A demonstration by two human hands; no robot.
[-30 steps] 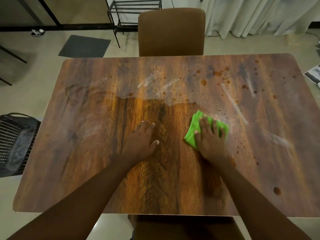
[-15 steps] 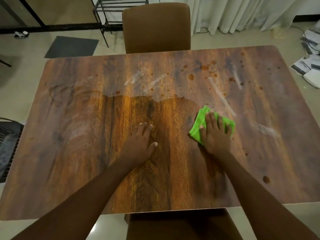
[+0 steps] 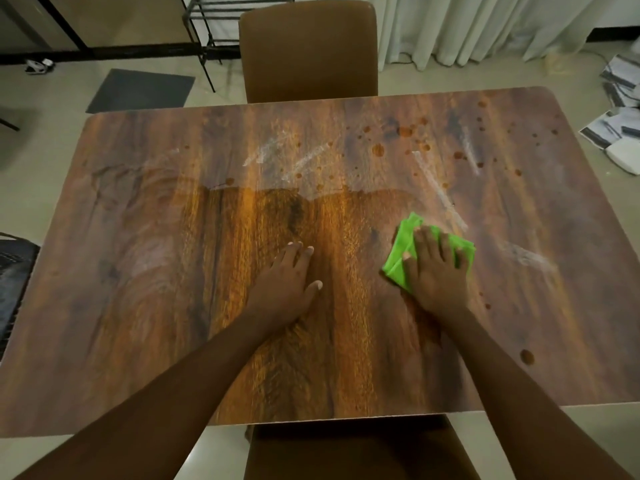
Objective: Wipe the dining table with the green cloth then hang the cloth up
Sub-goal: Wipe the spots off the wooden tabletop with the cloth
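The wooden dining table point(image 3: 145, 271) fills the head view. A folded green cloth point(image 3: 401, 254) lies on it right of centre, pressed flat under my right hand point(image 3: 436, 271), whose fingers spread over it. My left hand point(image 3: 287, 285) rests palm down on the bare wood at the middle, holding nothing. Brown spots point(image 3: 378, 149) and pale streaks point(image 3: 436, 188) mark the far and right parts of the top; the wood around my hands looks darker and glossy.
A brown chair point(image 3: 308, 50) stands at the far edge and another brown seat point(image 3: 346, 452) at the near edge. A black mesh chair point(image 3: 14, 271) is at the left, papers point(image 3: 620, 126) on the floor at right, a metal rack point(image 3: 221, 15) and curtains behind.
My right hand has slid the cloth to the right and slightly farther across the table. My left hand stays planted. The view has shifted a little.
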